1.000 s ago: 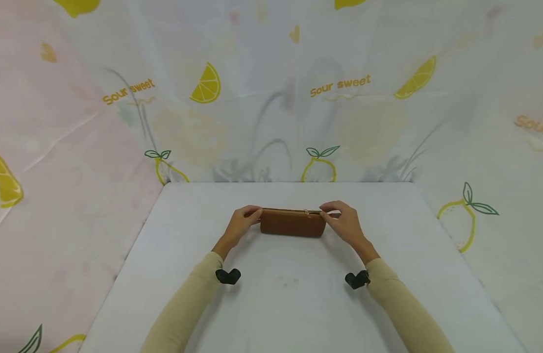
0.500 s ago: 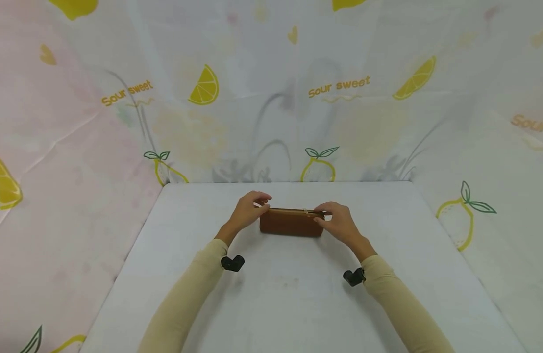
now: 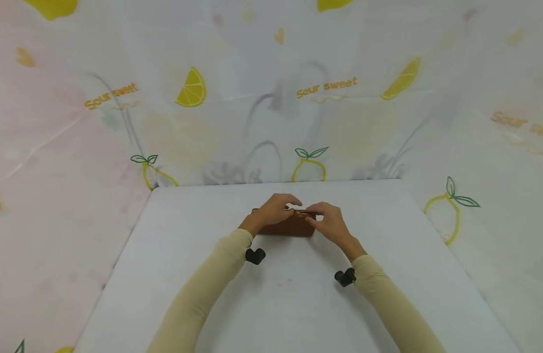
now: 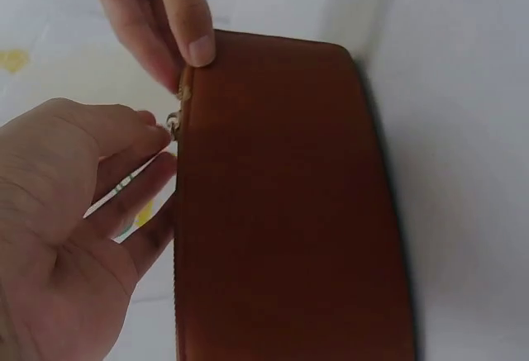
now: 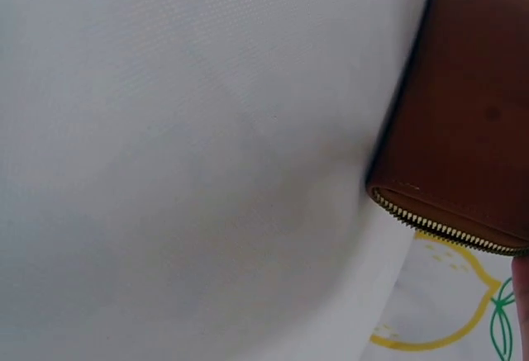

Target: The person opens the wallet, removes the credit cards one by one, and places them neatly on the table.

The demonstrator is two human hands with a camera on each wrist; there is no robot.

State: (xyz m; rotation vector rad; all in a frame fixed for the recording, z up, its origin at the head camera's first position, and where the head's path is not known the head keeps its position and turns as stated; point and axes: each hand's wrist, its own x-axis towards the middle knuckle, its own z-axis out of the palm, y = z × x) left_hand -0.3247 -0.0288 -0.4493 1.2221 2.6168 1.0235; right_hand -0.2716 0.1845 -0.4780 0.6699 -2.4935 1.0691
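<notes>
A brown zip-around wallet [image 3: 289, 226] stands on its long edge on the white table, zipper side up. My right hand [image 3: 331, 223] pinches its upper right corner; the left wrist view shows that thumb [image 4: 201, 49] on the wallet's front face. The left hand [image 3: 273, 208] reaches across the wallet's top, thumb tip right at the small metal zipper pull [image 4: 173, 125], with a gap between thumb and index finger in the head view. In the right wrist view, gold zipper teeth [image 5: 446, 230] curve round the wallet's end, and most of the right hand is out of frame.
The white table [image 3: 271, 304] ends at a cloth backdrop [image 3: 236, 132] with printed lemons and lettering behind and at both sides. Black wrist cameras sit on the left sleeve [image 3: 218, 274] and the right sleeve [image 3: 382, 284].
My left hand has left the wallet's left end and moved right along the top to the zipper pull. The right hand has shifted its grip slightly inward; the wallet stays in place.
</notes>
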